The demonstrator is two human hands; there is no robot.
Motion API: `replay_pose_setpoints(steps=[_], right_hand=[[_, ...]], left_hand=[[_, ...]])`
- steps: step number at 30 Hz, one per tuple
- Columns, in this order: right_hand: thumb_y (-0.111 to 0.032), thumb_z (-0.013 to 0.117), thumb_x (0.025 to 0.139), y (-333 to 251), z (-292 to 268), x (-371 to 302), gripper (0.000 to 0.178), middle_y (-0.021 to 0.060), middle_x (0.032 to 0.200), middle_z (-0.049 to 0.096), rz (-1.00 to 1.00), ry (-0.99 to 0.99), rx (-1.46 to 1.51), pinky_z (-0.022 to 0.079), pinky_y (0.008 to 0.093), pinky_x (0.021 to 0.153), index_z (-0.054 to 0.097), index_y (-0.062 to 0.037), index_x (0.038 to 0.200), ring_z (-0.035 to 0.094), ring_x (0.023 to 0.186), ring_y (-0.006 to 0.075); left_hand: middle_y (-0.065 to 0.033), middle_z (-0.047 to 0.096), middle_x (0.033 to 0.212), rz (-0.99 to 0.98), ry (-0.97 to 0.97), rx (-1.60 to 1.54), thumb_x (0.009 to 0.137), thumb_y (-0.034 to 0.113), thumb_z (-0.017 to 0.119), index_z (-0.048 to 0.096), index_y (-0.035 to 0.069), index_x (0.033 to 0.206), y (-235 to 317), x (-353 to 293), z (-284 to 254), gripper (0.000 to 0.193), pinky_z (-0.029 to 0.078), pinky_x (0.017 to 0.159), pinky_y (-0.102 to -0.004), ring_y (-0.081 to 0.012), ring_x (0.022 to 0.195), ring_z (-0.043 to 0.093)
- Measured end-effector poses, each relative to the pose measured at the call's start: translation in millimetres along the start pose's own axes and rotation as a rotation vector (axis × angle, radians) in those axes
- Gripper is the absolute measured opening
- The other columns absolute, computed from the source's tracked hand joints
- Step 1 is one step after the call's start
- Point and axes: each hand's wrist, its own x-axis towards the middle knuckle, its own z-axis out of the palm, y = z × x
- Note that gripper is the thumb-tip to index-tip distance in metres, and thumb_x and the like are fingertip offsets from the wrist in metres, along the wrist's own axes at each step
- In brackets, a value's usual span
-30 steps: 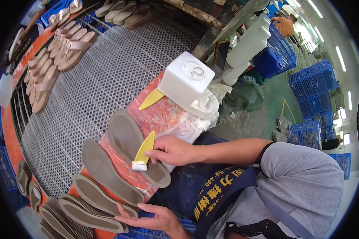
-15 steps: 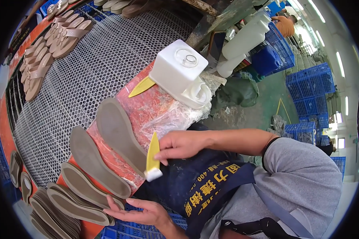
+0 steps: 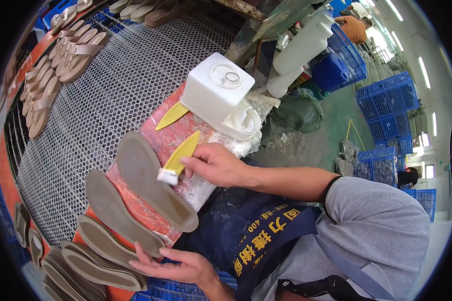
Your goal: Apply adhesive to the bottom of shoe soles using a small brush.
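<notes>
White tube lights (image 3: 424, 71) (several) hang above green floor (image 3: 336, 120).

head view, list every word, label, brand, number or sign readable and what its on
Dark blue apron: large yellow printed characters and a smaller line with digits; I won't copy them.
Yellow applicator: any marking too small to read.
White container: no readable text.

Right grip (image 3: 213, 164) around a yellow white-tipped tool (image 3: 183, 152) near a taupe sole (image 3: 151, 184)
</notes>
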Motion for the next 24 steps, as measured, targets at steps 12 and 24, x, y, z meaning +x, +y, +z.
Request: replay_pose_setpoints(steps=[12, 24], right_hand=[[-0.022, 0.058, 0.105, -29.9, 17.2, 89.9, 0.036, 0.0025, 0.066, 0.064, -0.025, 0.234, 0.002, 0.045, 0.0284, 0.054, 0.071, -0.0028, 0.078, 0.053, 0.055, 0.0122], [-0.021, 0.058, 0.104, -37.0, 24.1, 136.9, 0.034, 0.0028, 0.069, 0.069, -0.004, -0.080, 0.077, 0.048, 0.0298, 0.055, 0.069, -0.0024, 0.078, 0.056, 0.055, 0.0140]], left_hand=[[-0.0329, 0.044, 0.152, 0.032, -0.370, 0.291, 0.095, 0.027, 0.068, 0.011, -0.012, 0.163, 15.1, 17.9, 48.9, 0.097, 0.036, 0.115, -0.0512, -0.0487, 0.134, 0.046], [-0.0388, 0.035, 0.157, -0.042, -0.411, 0.309, 0.085, 0.019, 0.076, 0.010, -0.013, 0.162, 16.6, 29.6, 50.1, 0.106, 0.036, 0.116, -0.0515, -0.0487, 0.133, 0.048]])
